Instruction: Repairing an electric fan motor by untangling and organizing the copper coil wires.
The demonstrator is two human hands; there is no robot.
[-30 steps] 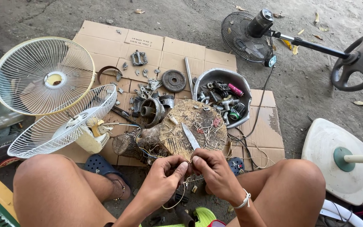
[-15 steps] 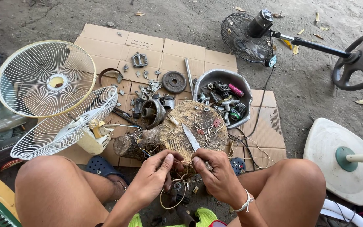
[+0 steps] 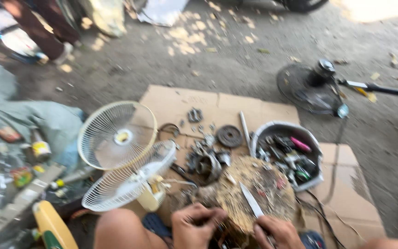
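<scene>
Looking down from the head camera: a person is squatting on bare ground, and the whole view is blurring a little.
Left hand (image 3: 198,226): it is curling at the bottom edge, fingers bending inward against the near rim of the wooden block (image 3: 254,196); what it is pinching is hiding under the fingers, so I cannot tell the grip.
Right hand (image 3: 276,232): its grip is pressing together around the handle of a knife (image 3: 252,201), whose pale blade is pointing up and away over the block.
Wooden block: a round, rough, tan stump is sitting on the cardboard (image 3: 194,103), just ahead of both hands, with small scraps lying on its top.
Motor parts (image 3: 207,161): a dark metal cluster is lying on the cardboard, touching the block's left side.
Grey disc (image 3: 230,136): it is lying flat beyond the motor parts.
Bucket (image 3: 285,128): a white tub is standing just right of the block, holding mixed small tools and parts, one of them pink.
Fan guards (image 3: 116,133): two cream wire grilles are overlapping at the left of the cardboard.
Dark fan (image 3: 307,87): it is lying on the ground well beyond the bucket, with a pole running off to the right.
Black wires (image 3: 323,212): they are trailing over the cardboard at right.
</scene>
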